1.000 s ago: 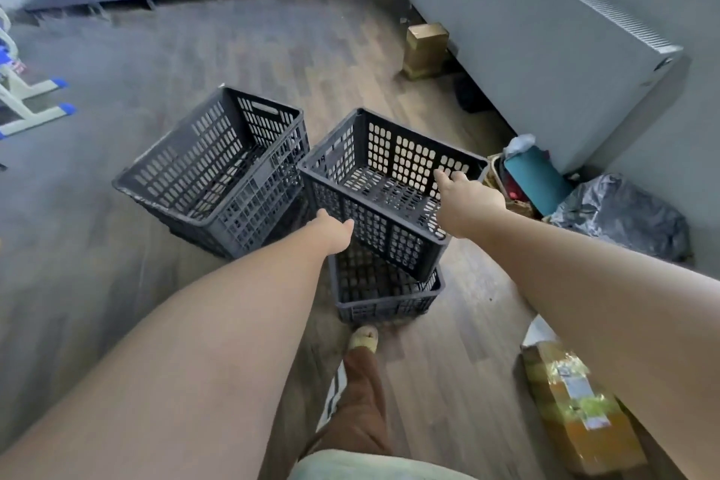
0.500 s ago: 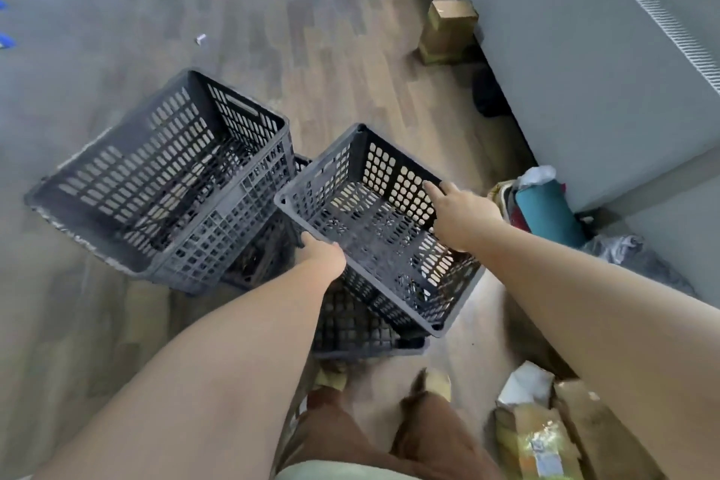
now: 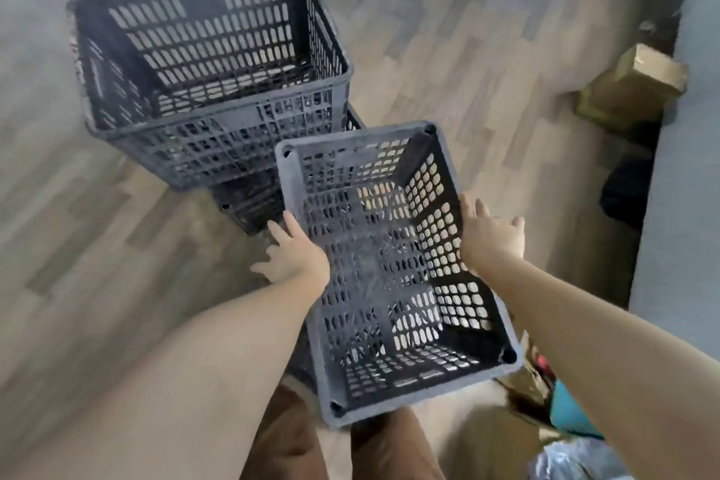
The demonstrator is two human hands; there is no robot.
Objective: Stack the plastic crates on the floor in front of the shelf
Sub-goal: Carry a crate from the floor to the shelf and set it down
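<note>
I hold a small dark grey slotted crate (image 3: 374, 269) off the floor between both hands, tilted, its open top facing me. My left hand (image 3: 292, 253) presses on its left rim with the fingers stretched forward. My right hand (image 3: 489, 238) presses on the right rim, its fingers also straight. A larger dark grey crate (image 3: 210, 62) stands on the floor at the upper left. A third crate (image 3: 249, 203) lies on the floor under the held one, mostly hidden.
A cardboard box (image 3: 631, 90) and a dark object (image 3: 627, 191) sit against the grey cabinet (image 3: 685, 168) on the right. A teal roll (image 3: 572, 413) and a plastic bag (image 3: 576, 460) lie at the lower right. My legs (image 3: 288, 440) stand below the crate.
The small crate has come up and toward me and turned lengthwise. My view has tipped down. The fingers of both hands have straightened along its rims.
</note>
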